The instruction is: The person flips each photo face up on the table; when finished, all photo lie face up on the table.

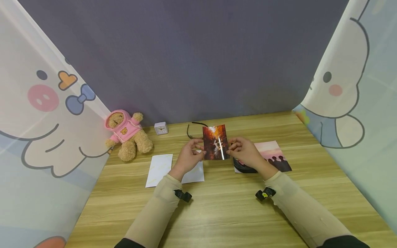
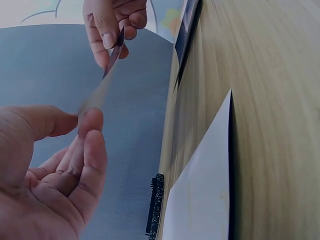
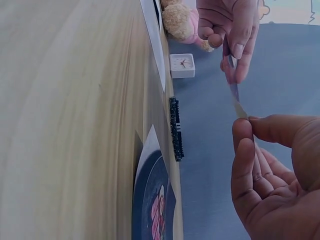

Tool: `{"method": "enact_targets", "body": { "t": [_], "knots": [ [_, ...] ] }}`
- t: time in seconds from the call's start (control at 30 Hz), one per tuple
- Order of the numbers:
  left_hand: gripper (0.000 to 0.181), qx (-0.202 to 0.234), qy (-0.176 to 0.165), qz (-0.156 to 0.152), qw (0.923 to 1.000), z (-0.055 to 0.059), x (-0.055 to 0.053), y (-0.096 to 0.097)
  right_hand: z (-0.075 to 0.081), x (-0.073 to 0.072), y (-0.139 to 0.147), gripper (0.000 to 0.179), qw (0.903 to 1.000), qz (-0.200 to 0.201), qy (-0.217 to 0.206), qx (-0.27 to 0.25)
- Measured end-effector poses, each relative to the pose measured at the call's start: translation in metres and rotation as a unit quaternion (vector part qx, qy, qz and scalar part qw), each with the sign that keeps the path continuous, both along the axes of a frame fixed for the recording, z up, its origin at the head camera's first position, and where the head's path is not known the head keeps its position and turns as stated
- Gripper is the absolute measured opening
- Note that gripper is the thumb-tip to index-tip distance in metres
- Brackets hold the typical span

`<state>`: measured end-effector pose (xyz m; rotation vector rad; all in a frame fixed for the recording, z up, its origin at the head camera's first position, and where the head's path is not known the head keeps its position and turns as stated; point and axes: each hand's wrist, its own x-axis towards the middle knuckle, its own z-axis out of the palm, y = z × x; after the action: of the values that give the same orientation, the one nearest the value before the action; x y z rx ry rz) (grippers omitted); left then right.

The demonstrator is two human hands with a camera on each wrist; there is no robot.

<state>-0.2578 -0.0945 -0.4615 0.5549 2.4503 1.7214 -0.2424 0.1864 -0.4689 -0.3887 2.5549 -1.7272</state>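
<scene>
Pinching glossy rectangular orange-and-dark photo [image 1: 214,142] between left hand [image 1: 189,155] and right hand [image 1: 244,151] above tan wood-grain tabletop [image 1: 220,217], apparently inspecting; next, probably lower flat.

From where I sit, the print [image 1: 210,143] looks glossy – a hard white streak glares off its smooth face. The tabletop [image 1: 223,213] shows wood grain with a soft sheen. I read the white sheet [image 1: 159,170] as smooth paper, the bear [image 1: 143,142] as fuzzy plush, its hoodie [image 1: 129,130] as cloth – and the backdrop [image 1: 192,62] as matt.
</scene>
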Motion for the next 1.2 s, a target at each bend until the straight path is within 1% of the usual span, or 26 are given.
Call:
{"method": "enact_targets", "body": {
  "t": [0.13,0.37,0.47,0.53,0.67,0.77,0.87,0.97,1.2],
  "knots": [
    [0.049,-0.028,-0.006,0.000,0.9996,-0.002,0.000,-0.001,0.000,0.001,0.000,0.039,0.9996,0.007,-0.026,0.003],
    [0.048,-0.048,-0.030,-0.018,0.9983,-0.006,-0.002,-0.001,0.000,0.002,0.000,0.037,0.9976,0.023,-0.062,0.020],
    [0.048,-0.061,-0.041,-0.018,0.9971,-0.009,-0.002,-0.001,-0.002,0.002,0.000,0.038,0.9962,0.032,-0.077,0.022],
    [0.048,-0.071,-0.046,-0.019,0.9962,-0.010,-0.002,-0.001,-0.003,0.002,0.000,0.037,0.9956,0.031,-0.084,0.028],
    [0.049,-0.098,-0.054,-0.033,0.9932,-0.012,-0.002,-0.001,-0.005,0.001,0.000,0.037,0.9944,0.028,-0.092,0.042],
    [0.048,-0.106,-0.058,-0.050,0.9914,-0.015,-0.003,-0.001,-0.005,0.001,0.001,0.041,0.9931,0.033,-0.101,0.050],
    [0.047,-0.106,-0.061,-0.059,0.9907,-0.016,-0.003,0.000,-0.005,0.001,0.002,0.043,0.9919,0.038,-0.107,0.057],
    [0.047,-0.108,-0.064,-0.061,0.9903,-0.016,-0.002,0.001,-0.005,0.001,0.002,0.044,0.9907,0.037,-0.115,0.064],
    [0.047,-0.135,-0.070,-0.063,0.9864,-0.017,0.001,0.002,-0.008,0.000,0.005,0.039,0.9875,0.043,-0.118,0.096]
  ]
}}
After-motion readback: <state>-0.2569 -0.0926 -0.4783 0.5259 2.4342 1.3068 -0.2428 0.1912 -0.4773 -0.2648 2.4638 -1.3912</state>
